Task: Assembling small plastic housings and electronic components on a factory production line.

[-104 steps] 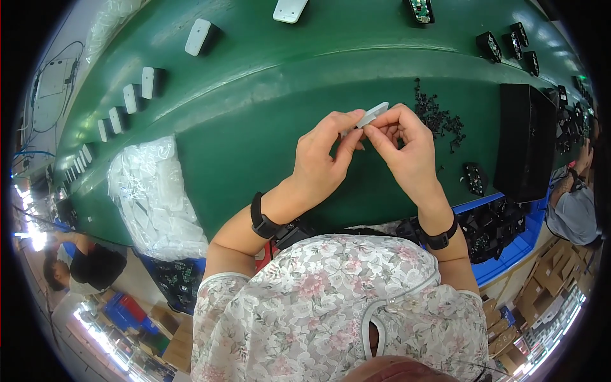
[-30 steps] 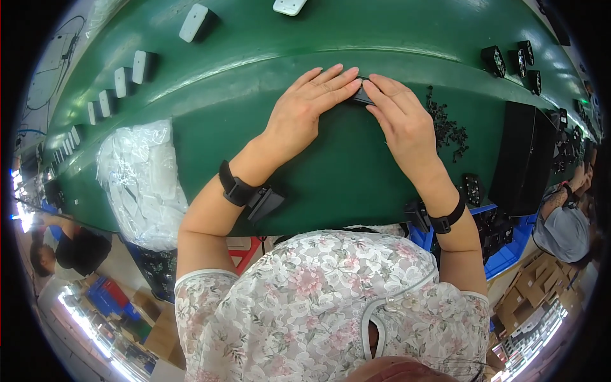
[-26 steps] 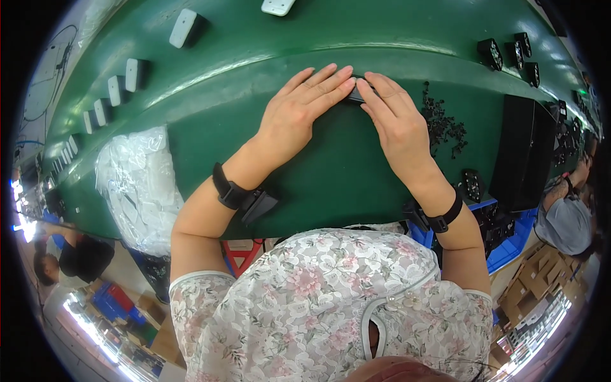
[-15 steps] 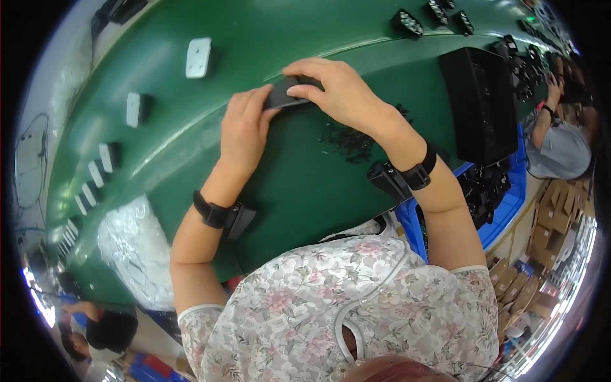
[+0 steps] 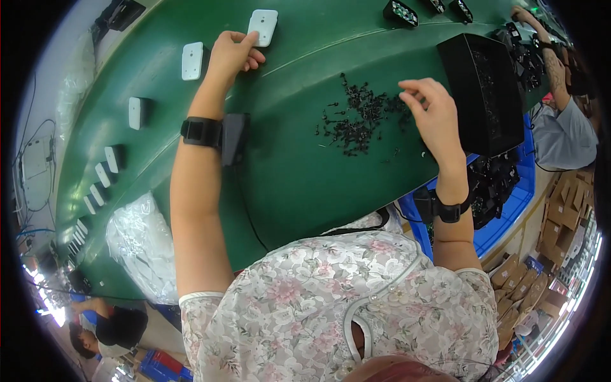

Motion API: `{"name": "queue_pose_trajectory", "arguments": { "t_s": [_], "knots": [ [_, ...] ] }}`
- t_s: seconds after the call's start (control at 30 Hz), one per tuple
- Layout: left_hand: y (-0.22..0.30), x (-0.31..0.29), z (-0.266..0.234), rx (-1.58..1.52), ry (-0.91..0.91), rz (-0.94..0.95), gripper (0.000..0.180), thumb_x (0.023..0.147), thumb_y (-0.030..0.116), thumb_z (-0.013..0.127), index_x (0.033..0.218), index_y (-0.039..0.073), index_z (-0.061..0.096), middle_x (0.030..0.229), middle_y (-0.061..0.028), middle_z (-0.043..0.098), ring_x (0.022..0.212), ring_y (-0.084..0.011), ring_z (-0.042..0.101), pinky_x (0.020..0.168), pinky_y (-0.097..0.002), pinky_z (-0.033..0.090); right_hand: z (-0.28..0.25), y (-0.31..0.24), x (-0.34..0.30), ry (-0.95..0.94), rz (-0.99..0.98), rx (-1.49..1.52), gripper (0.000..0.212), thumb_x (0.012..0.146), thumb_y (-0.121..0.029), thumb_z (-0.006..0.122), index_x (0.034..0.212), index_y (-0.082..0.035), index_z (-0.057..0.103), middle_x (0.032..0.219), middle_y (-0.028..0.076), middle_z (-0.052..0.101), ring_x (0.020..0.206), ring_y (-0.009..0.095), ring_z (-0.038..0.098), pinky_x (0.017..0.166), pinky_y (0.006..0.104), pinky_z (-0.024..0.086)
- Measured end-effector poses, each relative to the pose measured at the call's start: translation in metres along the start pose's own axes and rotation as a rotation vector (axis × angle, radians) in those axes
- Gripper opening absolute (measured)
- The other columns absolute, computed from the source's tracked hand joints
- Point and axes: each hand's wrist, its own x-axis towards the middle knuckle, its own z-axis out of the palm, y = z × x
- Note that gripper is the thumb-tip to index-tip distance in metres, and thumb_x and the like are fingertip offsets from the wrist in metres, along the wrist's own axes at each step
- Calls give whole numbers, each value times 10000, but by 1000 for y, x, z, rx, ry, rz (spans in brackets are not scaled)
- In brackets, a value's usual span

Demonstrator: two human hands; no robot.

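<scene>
My left hand [image 5: 234,54] reaches to the far left-centre of the bench. One of its digits touches the near left corner of a white-faced case [image 5: 263,27] lying on the bench. Its other fingers hang loosely curled just short of the case, not wrapped around it. Over the right edge of a pile of small black screw-like pieces [image 5: 359,121] hovers my right hand [image 5: 434,108], its thumb and forefinger bent and apart with nothing visible between them. A second white-faced case [image 5: 192,62] lies left of the first.
More white-faced cases run in a curved row down the left. A tall black bin [image 5: 480,95] stands right of my right hand, above a blue crate [image 5: 509,213] of black parts. Black housings [image 5: 401,13] sit at the far edge. A clear plastic bag [image 5: 141,248] lies at left.
Both hands were together on a dark case mid-bench. They have parted: my left hand went up and left to where a white-faced case now lies, my right hand moved right beside the pile.
</scene>
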Motion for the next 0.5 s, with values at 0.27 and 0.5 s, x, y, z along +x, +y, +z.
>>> {"name": "queue_pose_trajectory", "arguments": {
  "t_s": [0.27, 0.5],
  "knots": [
    [-8, -93, 0, 172, 280, 347, 325, 876, 240, 626, 1080, 29, 488, 632, -63, 615, 506, -178, 560, 495, -304, 434, 31, -8, 3, -19, -231, -67, 134, 760, -9, 652, 887, -32, 617, 808, 72, 544, 763, 232, 546, 668, 316, 448],
    [-58, -233, -10, 475, 401, 393, 272, 840, 203, 657, 1044, 79, 527, 655, -77, 593, 594, -267, 599, 524, -349, 471, 32, 3, 7, -105, -320, -65, 68, 800, 25, 549, 842, 5, 500, 803, 150, 490, 758, 321, 521, 690, 348, 429]
  ]
}}
